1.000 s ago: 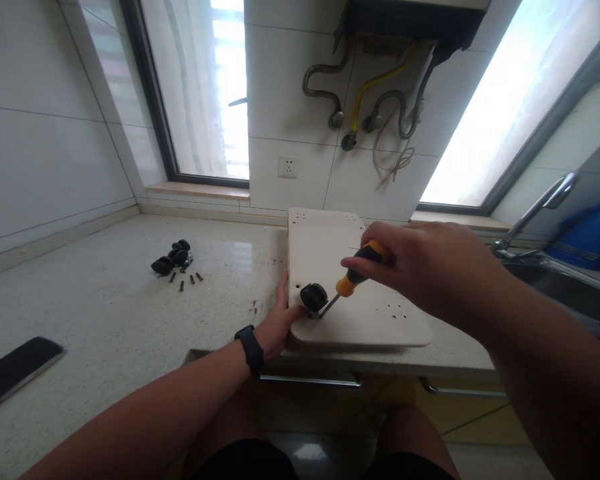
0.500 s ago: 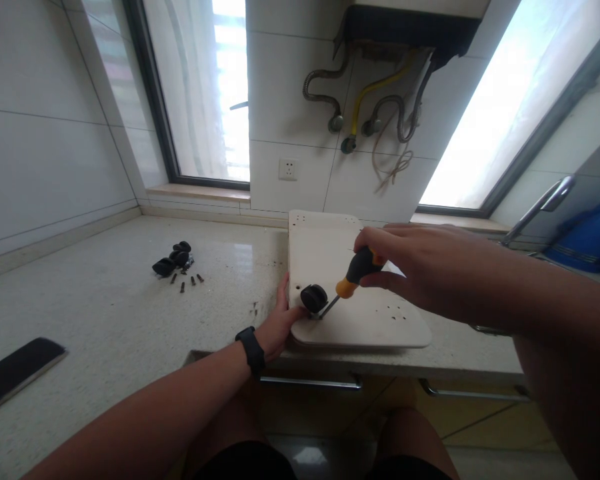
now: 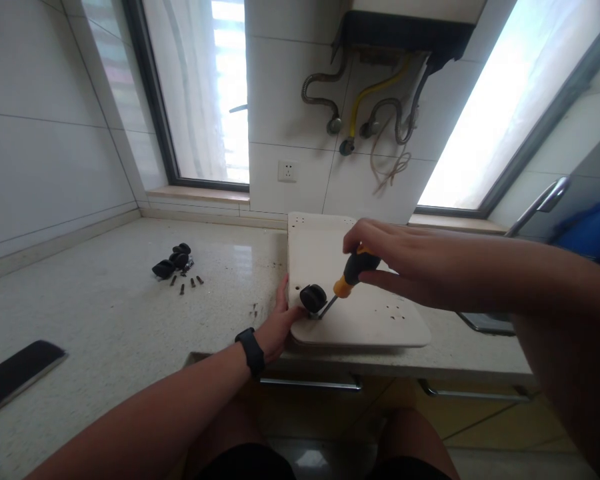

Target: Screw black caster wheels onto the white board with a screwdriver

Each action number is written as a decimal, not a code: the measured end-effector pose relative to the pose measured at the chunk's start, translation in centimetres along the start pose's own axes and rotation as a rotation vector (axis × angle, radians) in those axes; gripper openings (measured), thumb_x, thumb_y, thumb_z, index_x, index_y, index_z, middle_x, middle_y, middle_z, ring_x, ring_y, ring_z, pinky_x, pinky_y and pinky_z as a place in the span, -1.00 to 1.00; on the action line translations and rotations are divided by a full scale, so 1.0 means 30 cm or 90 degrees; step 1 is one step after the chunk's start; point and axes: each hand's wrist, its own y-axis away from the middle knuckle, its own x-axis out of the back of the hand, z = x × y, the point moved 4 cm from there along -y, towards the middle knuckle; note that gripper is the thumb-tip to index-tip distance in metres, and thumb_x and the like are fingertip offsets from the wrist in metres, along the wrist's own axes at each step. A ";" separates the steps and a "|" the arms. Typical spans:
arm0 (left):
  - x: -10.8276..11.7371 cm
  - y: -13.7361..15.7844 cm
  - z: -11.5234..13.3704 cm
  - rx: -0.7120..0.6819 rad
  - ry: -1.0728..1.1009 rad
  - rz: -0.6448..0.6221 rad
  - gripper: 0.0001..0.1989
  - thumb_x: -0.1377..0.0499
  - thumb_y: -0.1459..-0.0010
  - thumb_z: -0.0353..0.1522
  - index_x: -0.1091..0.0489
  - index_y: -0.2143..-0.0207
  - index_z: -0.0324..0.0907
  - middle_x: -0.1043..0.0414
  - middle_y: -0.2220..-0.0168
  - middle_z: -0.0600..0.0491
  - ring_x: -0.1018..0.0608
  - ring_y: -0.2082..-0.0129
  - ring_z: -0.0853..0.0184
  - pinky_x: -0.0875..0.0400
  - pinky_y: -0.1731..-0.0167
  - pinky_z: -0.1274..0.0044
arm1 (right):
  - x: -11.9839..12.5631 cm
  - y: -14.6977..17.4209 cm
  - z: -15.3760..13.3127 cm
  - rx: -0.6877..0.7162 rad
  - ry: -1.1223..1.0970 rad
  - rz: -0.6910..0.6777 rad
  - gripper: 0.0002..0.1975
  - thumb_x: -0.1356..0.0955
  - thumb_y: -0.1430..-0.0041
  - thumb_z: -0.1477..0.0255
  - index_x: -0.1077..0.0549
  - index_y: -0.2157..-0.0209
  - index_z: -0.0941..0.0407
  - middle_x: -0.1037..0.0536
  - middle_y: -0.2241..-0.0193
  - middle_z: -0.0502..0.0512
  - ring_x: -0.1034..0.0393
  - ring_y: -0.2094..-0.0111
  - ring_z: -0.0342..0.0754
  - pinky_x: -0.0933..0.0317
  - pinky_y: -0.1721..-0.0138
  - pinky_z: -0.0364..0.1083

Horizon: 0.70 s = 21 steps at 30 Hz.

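Observation:
A pale board [image 3: 350, 327] with rounded corners and small holes lies on the counter before me. At its near left corner stands a black caster wheel [image 3: 313, 298]. My right hand [image 3: 380, 250] grips a black and yellow screwdriver [image 3: 351, 273], tilted, its tip down at the caster's base plate. The screw under the tip is too small to make out. My left hand [image 3: 279, 323] holds the board's left edge, the thumb on top by the caster and the fingers along the side.
Several loose black casters [image 3: 173, 260] and screws [image 3: 193, 282] lie on the counter [image 3: 220, 293] to the left. A dark flat object [image 3: 23, 373] is at the far left. A faucet [image 3: 543, 203] rises at the right; drawer handles [image 3: 310, 384] are below the counter edge.
My right hand and the screwdriver handle have shifted slightly left, with the fingers turned a little around it. The tip stays at the caster's base. My left hand has not moved.

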 end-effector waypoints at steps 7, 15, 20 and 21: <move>0.004 0.001 -0.004 0.022 0.002 0.009 0.19 -0.40 -0.13 -0.35 0.39 -0.51 0.19 -0.16 -0.46 -0.02 -0.31 -0.39 0.00 -0.17 -0.38 0.12 | 0.000 -0.051 -0.022 -0.067 0.104 0.008 -0.73 -0.34 -0.31 0.12 -0.49 0.23 0.02 -0.63 0.32 0.06 -0.46 0.42 0.01 -0.12 0.44 -0.04; 0.005 -0.001 -0.011 0.023 0.004 0.017 0.18 -0.39 -0.12 -0.36 0.36 -0.51 0.22 -0.14 -0.47 -0.03 -0.28 -0.41 -0.03 -0.16 -0.37 0.08 | 0.003 -0.044 -0.032 -0.124 0.237 -0.020 -0.52 -0.22 -0.33 -0.03 -0.46 0.18 0.10 -0.61 0.33 0.20 -0.41 0.49 0.04 -0.03 0.49 -0.03; 0.009 -0.004 -0.015 0.004 -0.004 0.016 0.14 -0.39 -0.13 -0.34 0.31 -0.51 0.20 -0.15 -0.46 -0.02 -0.27 -0.42 -0.03 -0.11 -0.39 0.07 | -0.005 -0.040 -0.001 0.002 0.031 -0.067 -0.76 -0.29 -0.33 0.22 -0.33 0.03 -0.01 -0.57 0.08 0.09 -0.49 0.29 0.00 -0.18 0.35 -0.05; 0.009 -0.004 -0.014 0.002 -0.005 0.019 0.14 -0.39 -0.12 -0.34 0.30 -0.51 0.21 -0.15 -0.46 -0.02 -0.28 -0.41 -0.04 -0.12 -0.39 0.07 | -0.004 -0.047 0.000 0.004 0.027 -0.062 -0.79 -0.30 -0.32 0.23 -0.34 0.06 -0.01 -0.58 0.10 0.07 -0.49 0.28 0.00 -0.18 0.34 -0.05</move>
